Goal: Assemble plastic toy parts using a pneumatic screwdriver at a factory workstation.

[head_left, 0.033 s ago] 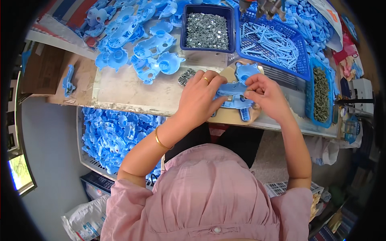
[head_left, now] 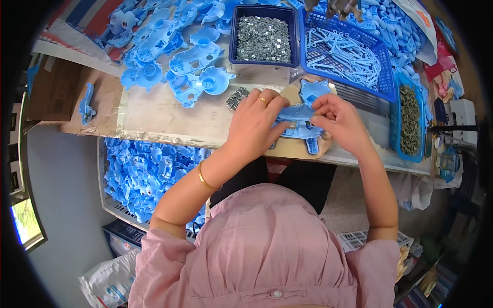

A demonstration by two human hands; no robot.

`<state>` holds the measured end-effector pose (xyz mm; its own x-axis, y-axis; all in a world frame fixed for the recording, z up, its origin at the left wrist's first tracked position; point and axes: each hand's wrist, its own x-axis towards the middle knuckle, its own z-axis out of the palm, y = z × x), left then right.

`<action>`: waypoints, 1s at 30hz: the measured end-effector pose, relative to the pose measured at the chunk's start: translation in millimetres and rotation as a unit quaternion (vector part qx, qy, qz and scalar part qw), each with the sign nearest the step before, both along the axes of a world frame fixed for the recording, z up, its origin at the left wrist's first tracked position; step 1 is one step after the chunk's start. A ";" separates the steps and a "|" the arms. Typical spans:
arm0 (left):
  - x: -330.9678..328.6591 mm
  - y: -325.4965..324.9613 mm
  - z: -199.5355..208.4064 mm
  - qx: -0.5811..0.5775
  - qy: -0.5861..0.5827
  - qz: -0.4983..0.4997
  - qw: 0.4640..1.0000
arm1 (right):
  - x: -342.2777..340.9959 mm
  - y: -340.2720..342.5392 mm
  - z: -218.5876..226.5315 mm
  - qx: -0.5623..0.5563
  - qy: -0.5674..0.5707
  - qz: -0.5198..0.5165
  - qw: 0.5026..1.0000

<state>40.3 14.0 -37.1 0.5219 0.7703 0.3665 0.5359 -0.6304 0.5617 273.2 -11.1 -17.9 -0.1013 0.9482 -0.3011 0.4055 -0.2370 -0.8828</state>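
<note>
My left hand [head_left: 256,119] grips the left end of a long blue plastic piece [head_left: 296,114], fingers above and thumb underneath. At the piece's right end, the thumb and fingertips of my right hand [head_left: 343,120] are pinched together; whether a small part sits between them I cannot make out. The piece lies over a blue plastic shell [head_left: 314,91], whose rounded end and lower legs show around my fingers. Beneath the shell is a tan board [head_left: 294,150] at the table's front edge. A small pile of metal pieces [head_left: 238,97] lies beside my left knuckles.
A dark blue bin [head_left: 235,57] of small metal parts and a blue basket [head_left: 387,95] of thin blue rods stand behind. To the right is a tray [head_left: 422,120] of small dark parts. Blue shells [head_left: 203,84] cover the back left; a crate [head_left: 109,197] of blue parts sits below.
</note>
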 end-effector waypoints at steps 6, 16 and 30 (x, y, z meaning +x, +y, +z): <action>2.9 1.4 -1.0 -0.002 0.019 0.000 1.000 | -6.7 3.0 17.3 -0.003 -0.071 0.022 0.997; 3.4 1.3 -0.6 0.017 0.047 0.000 0.999 | -9.0 4.7 19.4 -0.028 -0.109 0.071 0.991; 2.1 0.5 14.8 0.061 0.093 0.034 0.993 | -82.9 15.6 68.7 0.612 -0.177 -0.075 0.767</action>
<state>42.4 14.5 -22.4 0.5375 0.7617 0.3618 0.6665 -0.6465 0.3711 190.3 4.5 50.8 -0.0806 0.5355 0.8407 0.7207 0.6139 -0.3219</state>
